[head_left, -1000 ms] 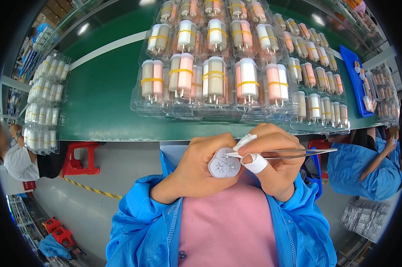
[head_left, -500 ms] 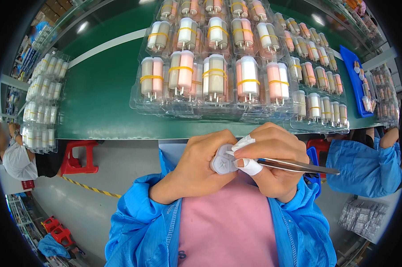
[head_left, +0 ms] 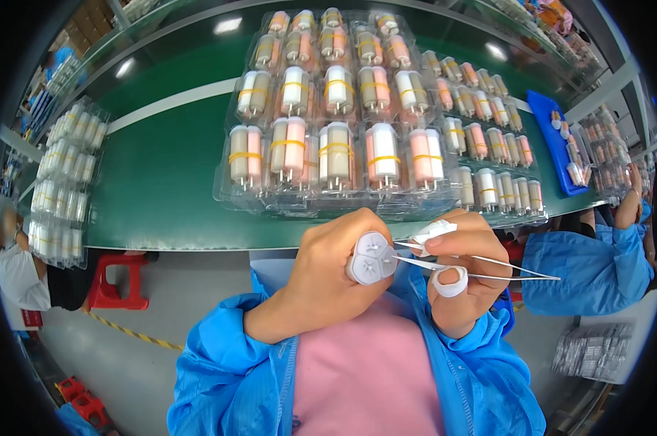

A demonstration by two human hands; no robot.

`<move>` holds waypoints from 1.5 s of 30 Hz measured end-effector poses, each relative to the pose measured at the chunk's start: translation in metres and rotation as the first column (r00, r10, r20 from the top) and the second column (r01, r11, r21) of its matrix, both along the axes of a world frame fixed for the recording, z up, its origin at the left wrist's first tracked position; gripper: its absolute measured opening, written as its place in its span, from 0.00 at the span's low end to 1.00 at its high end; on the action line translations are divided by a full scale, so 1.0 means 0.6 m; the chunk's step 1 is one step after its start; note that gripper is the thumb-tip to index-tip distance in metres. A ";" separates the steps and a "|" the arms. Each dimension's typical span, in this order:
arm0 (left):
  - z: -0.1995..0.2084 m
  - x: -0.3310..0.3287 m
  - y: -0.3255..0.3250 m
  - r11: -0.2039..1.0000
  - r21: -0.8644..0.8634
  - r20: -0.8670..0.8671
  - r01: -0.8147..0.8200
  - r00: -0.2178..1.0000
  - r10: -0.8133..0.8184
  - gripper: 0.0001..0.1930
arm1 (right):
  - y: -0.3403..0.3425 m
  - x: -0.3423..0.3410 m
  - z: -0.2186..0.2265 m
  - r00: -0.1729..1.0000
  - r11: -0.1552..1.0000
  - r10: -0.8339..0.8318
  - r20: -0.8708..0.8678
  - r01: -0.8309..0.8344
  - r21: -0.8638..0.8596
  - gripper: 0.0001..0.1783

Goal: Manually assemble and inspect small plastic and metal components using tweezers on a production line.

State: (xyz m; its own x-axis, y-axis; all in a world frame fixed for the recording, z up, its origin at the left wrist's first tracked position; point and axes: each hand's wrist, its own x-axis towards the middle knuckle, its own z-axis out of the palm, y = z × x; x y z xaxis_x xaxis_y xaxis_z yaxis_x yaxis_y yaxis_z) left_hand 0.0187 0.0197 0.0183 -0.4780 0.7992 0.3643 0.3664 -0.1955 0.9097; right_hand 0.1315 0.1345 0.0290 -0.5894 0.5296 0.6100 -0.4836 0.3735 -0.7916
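Observation:
My left hand (head_left: 328,280) grips a pair of white cylindrical parts (head_left: 370,258) bound side by side, their round end faces turned toward me. My right hand (head_left: 463,280), with white finger cots on thumb and index finger, pinches metal tweezers (head_left: 474,267). The tweezer tips touch the end face of the white parts. Both hands are held close to my chest, below the edge of the green table (head_left: 165,182). I wear a blue coat with a pink front.
Clear plastic trays (head_left: 343,156) of white and pink cylinder pairs with yellow bands cover the green table ahead. More trays (head_left: 63,182) stand at the left. A blue tray (head_left: 557,142) lies right. A person in a blue sleeve (head_left: 590,261) works at my right. A red stool (head_left: 117,280) stands below left.
The tweezers have swung from pointing level right to angling slightly down, their tips now on the part's end face. My left hand has turned the white parts a little toward me.

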 end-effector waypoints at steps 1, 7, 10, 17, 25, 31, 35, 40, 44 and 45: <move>0.006 0.001 0.002 1.000 0.019 -0.010 0.000 1.000 0.000 0.12 | -0.005 0.001 0.003 1.000 0.999 0.008 -0.015 -0.008 -0.041 0.11; 0.030 0.010 0.008 0.995 0.102 -0.077 0.000 0.997 0.008 0.11 | -0.015 0.007 0.021 0.997 0.992 -0.054 -0.058 0.060 0.107 0.08; 0.037 0.014 0.008 0.991 0.132 -0.112 0.006 0.994 0.009 0.11 | -0.020 0.015 0.029 0.995 0.982 -0.079 -0.060 0.088 0.169 0.09; 0.039 0.022 0.004 0.984 0.178 -0.183 -0.015 0.982 0.048 0.12 | -0.030 0.028 0.041 0.989 0.933 -0.145 -0.020 0.143 0.331 0.10; 0.040 0.021 -0.004 0.980 0.195 -0.216 -0.039 0.973 0.082 0.12 | -0.037 0.022 0.043 0.988 0.918 -0.139 -0.060 0.151 0.366 0.10; 0.042 0.016 -0.010 0.990 0.110 0.111 0.093 0.988 -0.105 0.11 | -0.046 0.013 0.026 0.945 0.977 -0.195 -0.261 0.210 0.030 0.20; 0.043 0.010 -0.014 0.983 0.085 0.274 0.164 0.944 -0.181 0.10 | -0.043 0.014 0.023 0.962 0.986 -0.156 -0.225 0.164 0.020 0.23; 0.044 0.003 -0.017 0.961 0.122 0.457 0.248 0.845 -0.276 0.11 | -0.045 0.005 0.019 0.967 0.989 -0.139 -0.213 0.144 0.010 0.23; 0.042 -0.003 -0.019 0.945 0.143 0.578 0.294 0.751 -0.320 0.12 | -0.047 -0.001 0.018 0.976 0.992 -0.126 -0.176 0.122 -0.031 0.23; 0.041 -0.005 -0.020 0.940 0.151 0.597 0.306 0.730 -0.333 0.12 | -0.047 -0.002 0.017 0.979 0.992 -0.123 -0.164 0.118 -0.043 0.24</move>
